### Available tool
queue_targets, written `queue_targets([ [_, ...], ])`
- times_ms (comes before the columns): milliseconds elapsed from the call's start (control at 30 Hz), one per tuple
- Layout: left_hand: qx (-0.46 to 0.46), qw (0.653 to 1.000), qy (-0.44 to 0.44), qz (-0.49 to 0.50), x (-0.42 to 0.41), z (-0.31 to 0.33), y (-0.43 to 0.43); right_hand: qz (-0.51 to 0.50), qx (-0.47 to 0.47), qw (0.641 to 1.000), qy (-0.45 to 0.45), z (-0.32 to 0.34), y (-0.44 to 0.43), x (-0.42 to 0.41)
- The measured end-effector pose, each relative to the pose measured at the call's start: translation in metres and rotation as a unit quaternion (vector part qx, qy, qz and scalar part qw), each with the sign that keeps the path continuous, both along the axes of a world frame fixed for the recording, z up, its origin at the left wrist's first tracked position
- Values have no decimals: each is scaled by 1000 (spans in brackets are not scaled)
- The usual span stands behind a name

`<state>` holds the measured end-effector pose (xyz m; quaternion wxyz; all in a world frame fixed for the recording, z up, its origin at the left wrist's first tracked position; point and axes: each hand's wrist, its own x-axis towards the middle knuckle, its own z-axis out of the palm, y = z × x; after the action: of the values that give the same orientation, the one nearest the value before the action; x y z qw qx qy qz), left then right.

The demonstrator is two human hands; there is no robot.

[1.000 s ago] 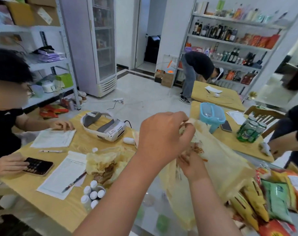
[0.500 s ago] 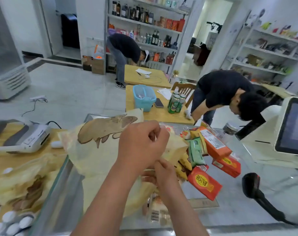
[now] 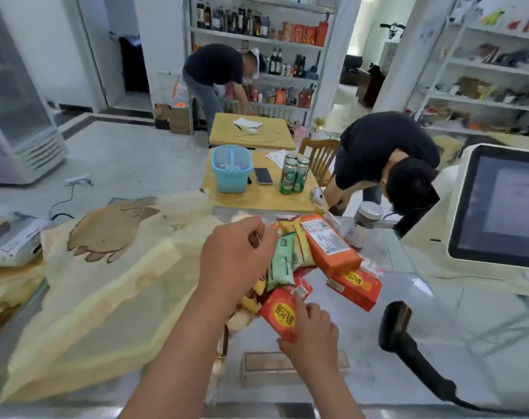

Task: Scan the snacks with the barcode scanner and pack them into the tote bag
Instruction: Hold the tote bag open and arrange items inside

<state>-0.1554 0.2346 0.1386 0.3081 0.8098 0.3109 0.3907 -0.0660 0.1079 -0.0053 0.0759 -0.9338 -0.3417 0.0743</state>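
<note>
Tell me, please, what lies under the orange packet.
The orange packet overlaps a red box at its near end and a yellow packet on its left. Anything beneath its middle is hidden.

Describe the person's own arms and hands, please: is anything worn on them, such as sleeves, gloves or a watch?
The left hand and the right hand wear no gloves, and no watch, bracelet or ring is visible. Past both wrists nothing is worn as far as the bottom edge of the picture, so no sleeve shows.

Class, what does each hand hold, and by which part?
The right hand grips the red snack box by its near corner; left hand: cannot tell.
</note>
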Motion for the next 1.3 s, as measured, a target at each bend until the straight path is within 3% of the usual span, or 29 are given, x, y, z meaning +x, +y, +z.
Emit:
queue_targets([
  [100,-1,999,25,48,21,-5,-17,20,59,997,55,-4,-8,17],
  [167,-5,997,36,68,30,-11,-29,24,126,981,146,4,-19,31],
  [233,-20,996,51,75,32,-18,-34,36,193,940,278,17,-33,44],
  [333,-71,993,52,74,35,-26,-41,42,257,853,453,40,-52,61],
  [467,-198,980,20,6,37,-19,-51,28,355,759,545,61,-59,60],
  [567,-353,922,20,-160,36,-9,-61,15,400,738,544,78,-60,48],
  [633,-389,892,-17,-229,35,-6,-70,0,422,745,516,91,-61,38],
  [733,-391,890,-77,-220,36,-12,-77,-29,469,734,491,102,-63,21],
  [900,-466,842,-132,-236,35,-28,-93,-142,577,657,465,96,-59,-10],
  [1100,-497,824,-88,-256,31,-43,-109,-221,613,622,434,84,-65,-26],
  [1200,-495,826,-85,-255,34,-45,-119,-220,605,641,419,84,-75,-21],
  [1300,-464,848,-84,-241,44,-47,-125,-164,538,717,411,85,-94,-1],
])
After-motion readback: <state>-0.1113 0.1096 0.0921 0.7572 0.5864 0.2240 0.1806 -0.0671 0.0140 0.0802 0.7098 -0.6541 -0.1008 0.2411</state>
